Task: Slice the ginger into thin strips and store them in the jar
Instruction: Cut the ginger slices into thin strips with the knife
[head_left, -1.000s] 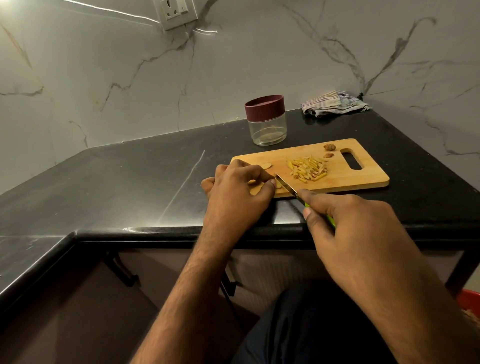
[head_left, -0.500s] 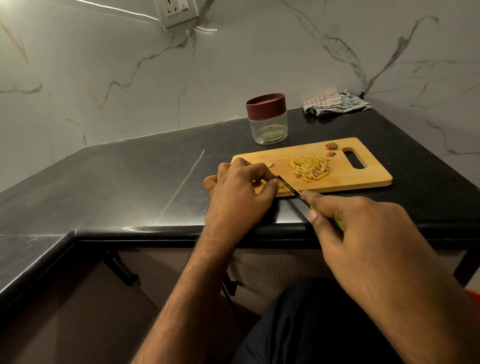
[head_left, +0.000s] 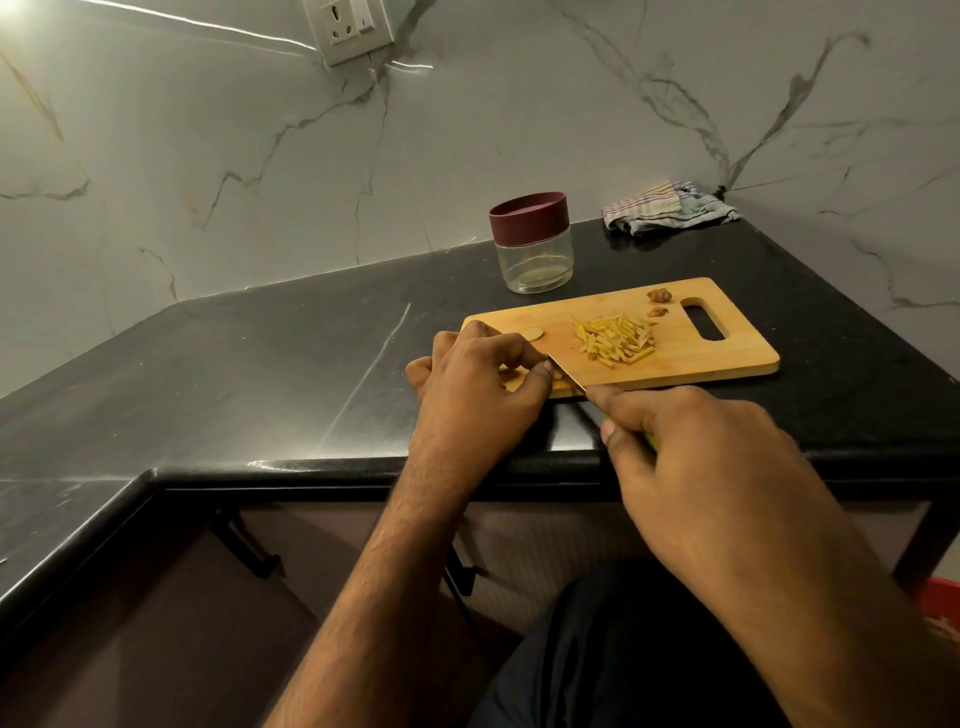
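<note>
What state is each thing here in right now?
Jar: lid on, upright.
Strips: cut, piled on board.
Knife: gripped by right hand, blade down on ginger.
Left hand: pinching ginger.
Cloth: crumpled.

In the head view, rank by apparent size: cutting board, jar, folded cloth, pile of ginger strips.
1. cutting board, clearly largest.
2. jar and folded cloth: they look about alike, and the cloth lies farther back, so no ranking.
3. pile of ginger strips, smallest.
</note>
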